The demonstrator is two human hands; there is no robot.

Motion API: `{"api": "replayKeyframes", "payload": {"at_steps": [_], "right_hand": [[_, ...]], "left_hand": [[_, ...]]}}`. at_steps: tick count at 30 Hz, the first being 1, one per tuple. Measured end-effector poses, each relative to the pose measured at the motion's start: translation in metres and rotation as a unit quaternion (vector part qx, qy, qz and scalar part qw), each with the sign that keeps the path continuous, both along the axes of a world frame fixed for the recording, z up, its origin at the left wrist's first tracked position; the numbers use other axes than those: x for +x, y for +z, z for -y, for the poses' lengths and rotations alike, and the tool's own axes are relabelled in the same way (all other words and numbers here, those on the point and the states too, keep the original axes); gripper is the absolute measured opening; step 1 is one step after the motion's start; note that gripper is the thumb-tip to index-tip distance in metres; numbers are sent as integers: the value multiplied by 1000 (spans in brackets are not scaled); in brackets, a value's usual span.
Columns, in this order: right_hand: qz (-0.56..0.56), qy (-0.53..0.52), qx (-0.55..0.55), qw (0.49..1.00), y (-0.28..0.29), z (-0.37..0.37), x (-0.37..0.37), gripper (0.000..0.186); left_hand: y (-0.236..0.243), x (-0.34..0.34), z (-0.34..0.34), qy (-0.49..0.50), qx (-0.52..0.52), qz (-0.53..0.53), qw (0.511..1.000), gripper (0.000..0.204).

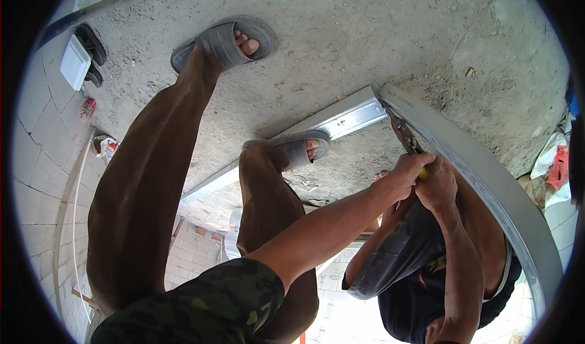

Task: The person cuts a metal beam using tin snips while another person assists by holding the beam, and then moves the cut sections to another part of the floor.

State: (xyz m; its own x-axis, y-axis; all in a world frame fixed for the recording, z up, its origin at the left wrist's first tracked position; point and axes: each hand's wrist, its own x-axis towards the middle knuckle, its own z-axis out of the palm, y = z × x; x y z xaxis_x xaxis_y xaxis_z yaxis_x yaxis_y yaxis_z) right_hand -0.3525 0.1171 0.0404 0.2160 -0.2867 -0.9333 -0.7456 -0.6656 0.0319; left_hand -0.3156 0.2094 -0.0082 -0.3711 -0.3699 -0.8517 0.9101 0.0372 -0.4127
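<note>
My left hand (412, 170), on the arm with the camouflage sleeve, is closed round the handles of tin snips (403, 132). My right hand (436, 187) grips the handles beside it, and a bit of yellow handle shows between the hands. The dark, worn jaws reach up to where two lengths of metal channel meet. One shiny channel (350, 120) lies on the floor, running down to the left under my right sandal (297, 149). The other grey channel (463, 138) runs down along the right side, looking curved. Whether the two are joined is unclear.
Another person (402, 258) in grey shorts crouches behind my right forearm. My left sandal (228, 42) rests on the rough concrete floor (341, 33). Dark footwear and a white box (74, 62) lie at the upper left. Red and white bags (556, 167) sit at the far right.
</note>
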Motion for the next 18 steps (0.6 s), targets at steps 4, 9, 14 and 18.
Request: {"api": "replayKeyframes", "payload": {"at_steps": [4,9,14,18], "right_hand": [[41,10,-16,999,-10,7,-10,48],[-59,36,-36,997,26,-20,50,47],[-2,77,-85,993,46,-40,74,28],[-40,-16,-111,993,45,-54,62,27]], "left_hand": [[13,12,-30,-141,-137,14,980,70],[31,41,-115,-214,-126,31,968,87],[64,75,-175,-234,-56,26,970,86],[69,97,-193,-229,0,23,973,86]]}}
